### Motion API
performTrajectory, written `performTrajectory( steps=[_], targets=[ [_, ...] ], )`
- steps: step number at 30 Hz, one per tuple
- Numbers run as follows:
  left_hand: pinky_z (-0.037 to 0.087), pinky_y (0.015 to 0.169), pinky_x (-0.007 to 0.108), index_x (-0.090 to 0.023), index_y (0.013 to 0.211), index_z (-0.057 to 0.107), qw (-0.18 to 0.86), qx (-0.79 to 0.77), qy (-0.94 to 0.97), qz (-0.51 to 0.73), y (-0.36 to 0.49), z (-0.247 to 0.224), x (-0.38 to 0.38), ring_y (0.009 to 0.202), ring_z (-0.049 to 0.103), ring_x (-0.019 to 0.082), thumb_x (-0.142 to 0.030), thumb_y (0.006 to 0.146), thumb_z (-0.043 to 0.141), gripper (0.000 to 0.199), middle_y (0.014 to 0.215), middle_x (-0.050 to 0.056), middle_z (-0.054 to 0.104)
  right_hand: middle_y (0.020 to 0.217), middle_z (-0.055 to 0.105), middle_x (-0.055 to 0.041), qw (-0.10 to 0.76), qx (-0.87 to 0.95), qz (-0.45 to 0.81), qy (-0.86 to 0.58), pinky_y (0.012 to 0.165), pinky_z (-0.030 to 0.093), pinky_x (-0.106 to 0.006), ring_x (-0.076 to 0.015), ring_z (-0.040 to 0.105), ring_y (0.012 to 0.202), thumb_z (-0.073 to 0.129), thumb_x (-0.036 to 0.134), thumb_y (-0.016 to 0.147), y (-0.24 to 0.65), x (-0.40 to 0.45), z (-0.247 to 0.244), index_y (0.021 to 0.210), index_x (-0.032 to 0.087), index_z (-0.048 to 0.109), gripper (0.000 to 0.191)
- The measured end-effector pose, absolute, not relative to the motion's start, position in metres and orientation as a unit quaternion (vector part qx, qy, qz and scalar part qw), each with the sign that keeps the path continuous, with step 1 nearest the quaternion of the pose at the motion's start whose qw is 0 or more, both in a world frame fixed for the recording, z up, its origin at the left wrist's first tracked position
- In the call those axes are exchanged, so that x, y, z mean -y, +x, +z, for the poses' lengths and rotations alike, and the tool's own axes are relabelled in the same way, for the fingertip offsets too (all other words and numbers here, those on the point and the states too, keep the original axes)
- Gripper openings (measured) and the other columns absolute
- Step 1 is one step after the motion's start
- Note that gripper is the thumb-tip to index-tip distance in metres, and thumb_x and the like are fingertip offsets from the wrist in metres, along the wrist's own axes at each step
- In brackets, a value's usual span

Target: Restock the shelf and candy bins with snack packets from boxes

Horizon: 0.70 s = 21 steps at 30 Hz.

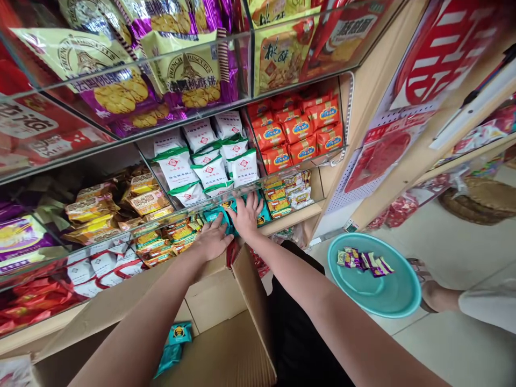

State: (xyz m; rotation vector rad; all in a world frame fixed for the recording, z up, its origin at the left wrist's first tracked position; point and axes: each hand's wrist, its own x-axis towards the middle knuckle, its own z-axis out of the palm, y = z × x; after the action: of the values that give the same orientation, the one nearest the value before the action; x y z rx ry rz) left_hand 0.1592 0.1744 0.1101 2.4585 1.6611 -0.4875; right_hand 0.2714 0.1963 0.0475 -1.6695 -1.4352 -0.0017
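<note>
Wooden shelving (357,107) with clear fronts ran along the far side, stocked in rows. A cardboard box (253,312) stood open on the near side, with a few teal packets (180,332) lying inside toward its left. To the right, a turquoise basin (374,306) sat on the floor, holding small purple-and-cream packets (363,259); another person's foot (433,293) was just beside its right edge. The left hand (212,237) lay on the left part of a row of teal snacks (264,212) in the lowest shelf compartment, its fingers slightly apart. The right hand (246,215) pressed on the same row farther right, fingers spread. Neither hand was visibly clamped on a packet. Green-and-white bags (209,172) stood above the row, yellow-and-orange packets (179,232) lay to its left, and smaller mixed packets (277,199) to its right.
</note>
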Motion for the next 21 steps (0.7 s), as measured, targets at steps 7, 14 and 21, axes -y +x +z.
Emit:
performTrajectory(
  steps=[7,14,21],
  targets=[
    [0.028,0.094,0.048,-0.019,0.126,0.04,0.059,-0.558,0.815,-0.144,0.162,0.103,-0.178,0.125,0.024,0.035,-0.048,0.077,0.031,0.057,0.144,0.008,0.017,0.129,0.033,-0.0129,0.373,0.628,0.007,-0.683,0.093,0.011,-0.063,-0.0363,0.014,0.124,0.048,0.053,0.076,0.271,-0.197,0.054,0.123,0.031,0.042,0.052],
    [0.029,0.097,0.042,-0.02,0.128,0.035,0.042,-0.554,0.829,-0.062,0.155,0.096,-0.178,0.123,0.03,0.026,-0.042,0.077,0.036,0.056,0.138,0.008,0.029,0.13,0.034,-0.013,0.372,0.675,-0.048,-0.635,0.097,0.001,-0.059,-0.0321,0.016,0.123,0.051,0.042,0.078,0.286,-0.191,0.049,0.127,0.022,0.038,0.054],
    [0.036,0.095,0.034,-0.011,0.13,0.027,0.025,-0.579,0.814,0.028,0.159,0.099,-0.174,0.113,0.043,0.024,-0.036,0.075,0.042,0.063,0.124,0.014,0.04,0.124,0.041,-0.0089,0.384,0.682,-0.057,-0.62,0.098,-0.001,-0.059,-0.0287,0.024,0.12,0.045,0.041,0.082,0.275,-0.2,0.053,0.109,0.031,0.054,0.03]
  ],
)
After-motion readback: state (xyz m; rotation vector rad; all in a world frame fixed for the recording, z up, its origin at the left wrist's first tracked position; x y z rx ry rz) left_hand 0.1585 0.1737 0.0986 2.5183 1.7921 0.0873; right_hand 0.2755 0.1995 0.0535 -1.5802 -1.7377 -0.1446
